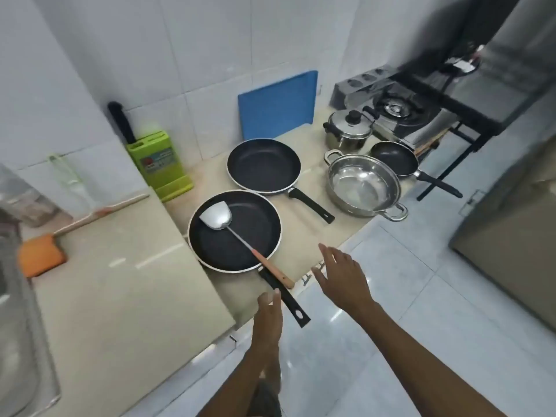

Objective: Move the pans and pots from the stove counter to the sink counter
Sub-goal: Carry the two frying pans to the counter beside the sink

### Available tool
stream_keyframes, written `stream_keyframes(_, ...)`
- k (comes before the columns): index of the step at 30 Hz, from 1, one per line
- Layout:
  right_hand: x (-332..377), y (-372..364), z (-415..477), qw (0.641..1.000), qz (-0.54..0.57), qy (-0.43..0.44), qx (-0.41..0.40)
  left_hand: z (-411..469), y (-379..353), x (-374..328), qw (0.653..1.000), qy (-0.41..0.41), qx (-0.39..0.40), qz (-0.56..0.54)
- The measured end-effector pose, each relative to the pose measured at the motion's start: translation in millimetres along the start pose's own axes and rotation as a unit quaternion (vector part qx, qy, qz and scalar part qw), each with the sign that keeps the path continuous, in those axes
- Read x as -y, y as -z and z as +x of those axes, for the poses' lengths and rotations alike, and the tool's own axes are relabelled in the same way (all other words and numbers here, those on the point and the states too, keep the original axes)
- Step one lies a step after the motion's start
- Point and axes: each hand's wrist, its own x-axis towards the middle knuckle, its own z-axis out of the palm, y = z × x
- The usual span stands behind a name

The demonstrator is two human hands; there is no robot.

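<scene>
A black frying pan (222, 245) lies nearest me on the stove counter (304, 236), a steel spatula (221, 219) resting in it. Its black handle (290, 305) juts over the counter's front edge. My left hand (269, 316) is at that handle, fingers beside it, not closed around it. My right hand (341, 276) hovers open just right of the handle. Behind stand a second black frying pan (263, 167), an open steel pot (364, 185), a small black pan (394, 158) and a lidded steel pot (349, 129).
The sink counter (120, 290) spreads at the left, with a sink rim (18, 326) and an orange scraper (40, 255) on it. A green knife block (159, 165) and blue cutting board (278, 108) lean on the tiled wall. A gas stove (400, 111) sits far right.
</scene>
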Motion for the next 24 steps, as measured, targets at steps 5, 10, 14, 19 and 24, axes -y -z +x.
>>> stream_keyframes(5, -22, 3, 108, 1.0, 0.006, 0.018, 0.021, 46, -24, -22, 0.987, 0.047, 0.021, -0.149)
stream_keyframes(10, -40, -15, 182, 0.997, 0.032, 0.001, 0.065, 76, -31, -18, 0.947, 0.168, -0.046, -0.271)
stream_keyframes(14, -55, -39, 231, 0.987, 0.092, -0.034, 0.126, 89, -45, -10, 0.928, 0.227, -0.079, -0.284)
stream_keyframes(19, -68, -62, 284, 0.924, 0.301, -0.127, 0.2, 91, -68, -23, 0.891, 0.281, -0.164, -0.316)
stream_keyframes(24, -76, -70, 315, 0.821, 0.449, -0.164, 0.313, 87, -79, -43, 0.887, 0.273, -0.278, -0.249)
